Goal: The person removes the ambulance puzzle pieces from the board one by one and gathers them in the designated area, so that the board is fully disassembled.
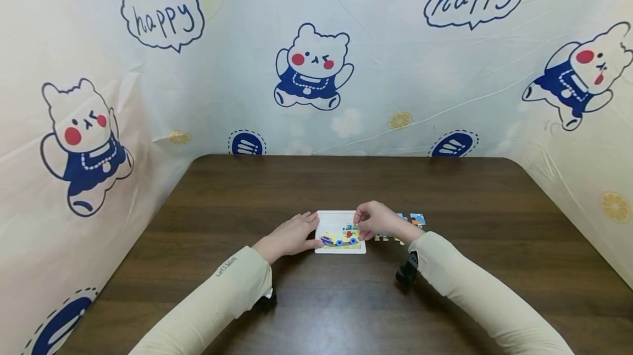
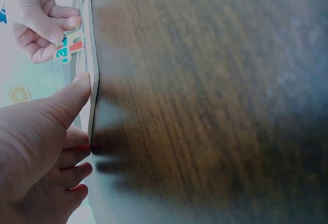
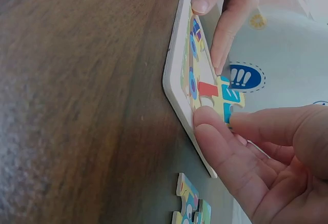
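A white puzzle tray [image 1: 336,212] lies on the table, with joined puzzle pieces [image 1: 339,243] along its near side showing wheels and yellow shapes. On the tray's left edge rests my left hand [image 1: 292,236], its fingers extended and the thumb at the near corner. My right hand [image 1: 379,222] pinches a puzzle piece [image 3: 230,95] with red and teal printing between thumb and fingertips. That piece is tilted up over the right part of the tray. In the left wrist view the same puzzle piece [image 2: 62,51] stands above the tray's surface.
Several loose puzzle pieces [image 1: 417,219] lie right of the tray, partly hidden behind my right hand and wrist. The brown wooden table [image 1: 316,300] extends around the tray. A printed curtain [image 1: 386,86] rises behind the table and along both sides.
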The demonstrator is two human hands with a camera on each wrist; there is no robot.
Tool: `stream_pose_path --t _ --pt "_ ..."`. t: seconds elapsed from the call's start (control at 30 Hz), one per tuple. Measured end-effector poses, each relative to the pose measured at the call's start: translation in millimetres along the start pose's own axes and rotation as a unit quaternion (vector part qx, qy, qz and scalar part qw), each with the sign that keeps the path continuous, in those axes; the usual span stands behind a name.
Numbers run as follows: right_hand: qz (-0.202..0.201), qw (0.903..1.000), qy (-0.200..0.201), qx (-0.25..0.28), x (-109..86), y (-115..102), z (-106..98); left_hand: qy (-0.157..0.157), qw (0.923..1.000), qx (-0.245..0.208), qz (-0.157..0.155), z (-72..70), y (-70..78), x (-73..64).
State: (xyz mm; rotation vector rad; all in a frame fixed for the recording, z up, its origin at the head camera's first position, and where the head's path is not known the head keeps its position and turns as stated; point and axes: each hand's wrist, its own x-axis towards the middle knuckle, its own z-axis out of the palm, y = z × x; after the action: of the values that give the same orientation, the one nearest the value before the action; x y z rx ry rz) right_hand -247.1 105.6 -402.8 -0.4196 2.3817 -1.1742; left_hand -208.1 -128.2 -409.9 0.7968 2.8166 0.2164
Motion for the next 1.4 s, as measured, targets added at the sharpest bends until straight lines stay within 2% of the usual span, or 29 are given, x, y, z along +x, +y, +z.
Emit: stream_pose_path --t 0.23,0.5,0.93,1.17,1.4 --pt "-0.02 0.9998 0.006 0.004 -3.4 3 -2 0.002 1.0 -0.002 0.005 0.4 -0.4 -0.2" --pt "-0.017 0.9997 0.017 -0.007 -6.9 3 -8 -0.001 1.0 -0.001 0.002 1.1 -0.4 0.2" --pt "-0.06 0.9978 0.03 0.004 -21.7 9 -42 0.002 0.9999 0.006 0.008 1.4 -0.3 0.3" --pt "-0.058 0.9974 0.042 -0.001 -29.4 17 -58 0.004 0.9999 0.006 0.008 2.2 -0.8 0.8" --pt "-0.065 0.9969 0.041 0.016 -35.9 30 -74 0.002 1.0 0.005 0.005 2.4 -1.4 1.2"
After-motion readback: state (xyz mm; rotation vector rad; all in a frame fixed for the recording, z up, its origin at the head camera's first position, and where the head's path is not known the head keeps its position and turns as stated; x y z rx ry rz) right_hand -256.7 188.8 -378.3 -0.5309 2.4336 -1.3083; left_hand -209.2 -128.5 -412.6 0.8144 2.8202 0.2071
